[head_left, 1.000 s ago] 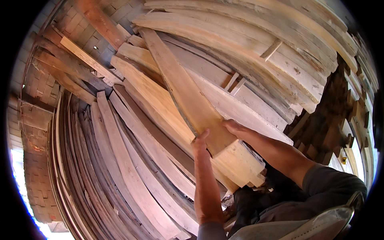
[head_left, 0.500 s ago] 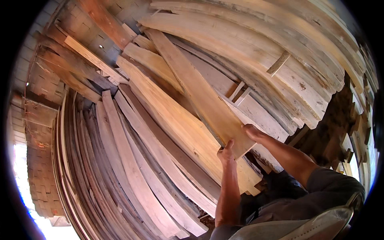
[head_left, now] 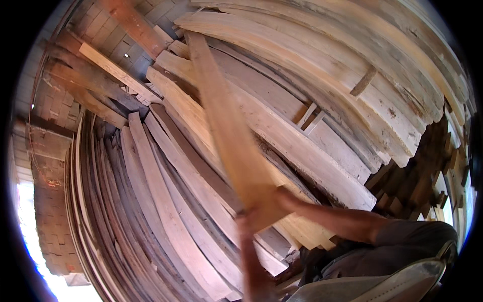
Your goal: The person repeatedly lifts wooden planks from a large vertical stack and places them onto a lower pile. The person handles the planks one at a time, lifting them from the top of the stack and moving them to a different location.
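A long, wide wooden plank (head_left: 234,146) runs from the far end of the pile to its near end between my hands. My left hand (head_left: 245,221) grips its near left corner, blurred by motion. On the opposite edge, my right hand (head_left: 287,199) is closed around the plank's near right side. The plank's far end lies over the stack near the brick wall, and its near end is raised above the boards. Under it lies a yellowish board (head_left: 188,113), partly hidden by the plank. A pale thick board (head_left: 302,151) lies just to the right.
Pale boards (head_left: 166,201) and several thin edge-on boards stand stacked at the left. A large pile of planks (head_left: 322,65) rises at the right, with a short wooden spacer (head_left: 363,81) on it. Rough beams (head_left: 133,27) lean by the brick wall (head_left: 53,221).
The plank's near end has swung left and toward me, with both hands still on it. More of the pale thick board at the right is uncovered.
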Tool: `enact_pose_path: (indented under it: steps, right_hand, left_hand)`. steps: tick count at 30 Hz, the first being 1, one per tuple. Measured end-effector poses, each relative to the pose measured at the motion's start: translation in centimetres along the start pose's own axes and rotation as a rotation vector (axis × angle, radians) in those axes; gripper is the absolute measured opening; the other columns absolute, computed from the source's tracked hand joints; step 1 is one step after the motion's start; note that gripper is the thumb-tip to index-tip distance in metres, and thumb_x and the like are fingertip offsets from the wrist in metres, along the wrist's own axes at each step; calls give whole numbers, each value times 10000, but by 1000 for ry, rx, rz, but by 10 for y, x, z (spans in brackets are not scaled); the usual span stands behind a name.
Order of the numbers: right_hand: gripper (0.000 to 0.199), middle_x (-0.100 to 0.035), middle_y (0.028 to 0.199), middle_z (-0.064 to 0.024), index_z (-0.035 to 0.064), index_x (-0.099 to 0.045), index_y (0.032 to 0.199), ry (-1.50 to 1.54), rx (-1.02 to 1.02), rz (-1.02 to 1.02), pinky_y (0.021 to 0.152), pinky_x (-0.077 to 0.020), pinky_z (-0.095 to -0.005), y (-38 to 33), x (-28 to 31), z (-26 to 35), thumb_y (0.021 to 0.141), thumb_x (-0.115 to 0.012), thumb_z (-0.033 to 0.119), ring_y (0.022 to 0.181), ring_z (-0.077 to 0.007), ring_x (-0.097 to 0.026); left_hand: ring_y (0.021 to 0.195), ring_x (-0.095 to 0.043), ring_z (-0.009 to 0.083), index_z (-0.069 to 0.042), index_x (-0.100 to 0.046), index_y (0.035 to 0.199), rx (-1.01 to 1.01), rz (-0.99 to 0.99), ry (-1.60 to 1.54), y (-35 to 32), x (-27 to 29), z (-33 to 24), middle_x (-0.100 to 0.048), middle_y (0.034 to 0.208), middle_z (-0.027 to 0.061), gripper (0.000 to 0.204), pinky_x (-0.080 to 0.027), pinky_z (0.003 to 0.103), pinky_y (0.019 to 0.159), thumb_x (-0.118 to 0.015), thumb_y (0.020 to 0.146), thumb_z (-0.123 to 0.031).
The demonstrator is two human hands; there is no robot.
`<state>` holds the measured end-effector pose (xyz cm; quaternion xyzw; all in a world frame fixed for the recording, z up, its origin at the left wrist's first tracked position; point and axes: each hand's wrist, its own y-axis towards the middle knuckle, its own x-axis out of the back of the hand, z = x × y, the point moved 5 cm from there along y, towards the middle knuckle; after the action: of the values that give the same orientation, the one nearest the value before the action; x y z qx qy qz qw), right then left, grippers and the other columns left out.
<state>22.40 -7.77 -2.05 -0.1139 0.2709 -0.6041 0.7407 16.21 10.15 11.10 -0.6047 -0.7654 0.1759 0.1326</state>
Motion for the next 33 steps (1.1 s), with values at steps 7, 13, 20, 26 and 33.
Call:
enact_pose_path:
  steps: [7,13,20,26,33]
  right_hand:
    - [333,-642,812,-89,-36,-666,961,60,-198,98,671,-474,-373,-53,-238,85,771,-669,237,747,-203,-599]
    - [245,-705,824,-85,27,-737,849,-66,-173,66,777,-495,-344,-38,-67,54,791,-600,223,803,-183,-645]
    - [447,-705,1035,-148,-2,-667,1118,-273,-289,-47,877,-521,-395,-87,93,182,998,-466,379,924,-246,-690]
    - [328,-706,1004,-140,-17,-697,1051,-105,-99,64,870,-505,-363,-31,-34,58,856,-554,206,947,-219,-651]
    - [347,-691,975,-150,-71,-663,1071,233,-277,157,797,-509,-400,-90,-260,125,793,-659,136,872,-258,-657]
  left_hand:
    - [963,-671,280,40,-571,1254,253,-75,-153,-19,184,-104,-676,1077,124,578,-541,376,888,-716,740,-179]
    - [803,-636,181,-2,-715,1061,-3,-80,58,-10,55,-9,-701,956,73,368,-512,337,710,-751,809,-268]
    - [846,-600,203,104,-643,1046,170,-207,-410,-8,-163,3,-660,996,133,494,-486,330,753,-832,733,-229]
    - [792,-617,156,13,-720,967,246,-255,265,20,29,57,-699,900,60,491,-526,339,718,-827,746,-412]
    - [945,-665,277,72,-607,1182,182,-112,-65,-22,212,-109,-674,1070,153,507,-525,386,886,-711,792,-234]
